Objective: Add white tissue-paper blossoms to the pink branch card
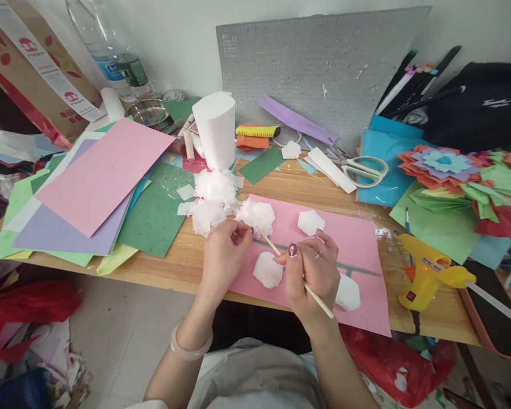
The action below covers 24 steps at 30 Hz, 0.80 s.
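Observation:
My left hand (223, 253) is closed, pinching a crumpled white tissue flower (255, 215) over a pink paper sheet (357, 250). My right hand (313, 272) is closed round a thin wooden stick (319, 301), whose tip reaches into the flower. More ruffled white tissue pieces (213, 199) lie just beyond my left hand. Flat white tissue cutouts (267, 270) lie on the pink sheet by my right hand, one (310, 222) farther back and one (347, 292) at the right.
A yellow glue gun (426, 272) lies at the right. Scissors (361, 169), a rolled white paper (215, 129), a grey cutting mat (319, 62) and paper flowers (447, 165) stand behind. Coloured paper sheets (97, 176) are stacked left. A water bottle (114, 51) stands far left.

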{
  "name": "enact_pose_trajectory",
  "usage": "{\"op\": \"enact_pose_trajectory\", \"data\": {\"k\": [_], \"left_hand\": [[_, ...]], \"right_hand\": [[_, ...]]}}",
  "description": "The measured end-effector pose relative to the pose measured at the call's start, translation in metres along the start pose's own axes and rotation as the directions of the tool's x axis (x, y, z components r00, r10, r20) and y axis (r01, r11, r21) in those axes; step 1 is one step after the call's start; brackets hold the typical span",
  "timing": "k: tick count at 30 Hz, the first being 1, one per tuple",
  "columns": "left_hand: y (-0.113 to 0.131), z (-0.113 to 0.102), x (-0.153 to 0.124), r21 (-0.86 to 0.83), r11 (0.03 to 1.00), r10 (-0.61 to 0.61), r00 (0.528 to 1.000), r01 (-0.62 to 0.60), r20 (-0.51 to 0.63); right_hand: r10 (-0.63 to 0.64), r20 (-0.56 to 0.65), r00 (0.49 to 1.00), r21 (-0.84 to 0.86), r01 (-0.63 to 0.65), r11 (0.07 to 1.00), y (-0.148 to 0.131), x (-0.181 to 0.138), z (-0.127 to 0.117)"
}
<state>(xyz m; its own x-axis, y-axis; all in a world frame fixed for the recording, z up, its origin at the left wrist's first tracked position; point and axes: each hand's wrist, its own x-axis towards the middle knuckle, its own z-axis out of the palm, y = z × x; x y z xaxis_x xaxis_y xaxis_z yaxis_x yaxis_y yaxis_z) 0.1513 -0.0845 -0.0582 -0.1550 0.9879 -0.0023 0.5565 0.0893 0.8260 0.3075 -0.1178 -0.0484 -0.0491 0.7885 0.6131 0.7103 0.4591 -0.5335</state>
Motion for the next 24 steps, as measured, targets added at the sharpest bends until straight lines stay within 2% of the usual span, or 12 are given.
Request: {"op": "enact_pose_trajectory", "data": {"k": [2,6,9,16,20,24], "left_hand": [[-0.002,-0.001,-0.005,0.071,0.997,0.039,0.999,-0.039,0.001],[-0.011,0.0,-0.022,0.372,0.916,0.209,0.971,-0.153,-0.114],[-0.02,0.003,-0.032,0.502,0.852,0.244,0.961,-0.149,-0.128],[-0.027,0.003,-0.032,0.492,0.861,0.205,0.974,-0.131,-0.099],[-0.031,0.002,-0.031,0.495,0.854,0.231,0.97,-0.163,-0.079],[-0.033,0.004,-0.031,0.491,0.858,0.229,0.968,-0.151,-0.102]], "right_hand": [[-0.007,0.012,1.0,-0.01,0.007,1.0,0.0,0.0,0.0],[-0.014,0.044,0.999,-0.047,0.016,0.999,-0.002,0.001,0.001],[0.01,0.061,0.998,-0.094,-0.004,0.996,-0.007,0.005,0.003],[0.096,0.001,0.995,-0.186,-0.094,0.978,-0.015,0.014,0.017],[0.133,-0.042,0.99,-0.151,-0.138,0.979,-0.013,0.017,0.02],[0.174,-0.094,0.98,-0.059,-0.18,0.982,-0.014,0.014,0.012]]}}
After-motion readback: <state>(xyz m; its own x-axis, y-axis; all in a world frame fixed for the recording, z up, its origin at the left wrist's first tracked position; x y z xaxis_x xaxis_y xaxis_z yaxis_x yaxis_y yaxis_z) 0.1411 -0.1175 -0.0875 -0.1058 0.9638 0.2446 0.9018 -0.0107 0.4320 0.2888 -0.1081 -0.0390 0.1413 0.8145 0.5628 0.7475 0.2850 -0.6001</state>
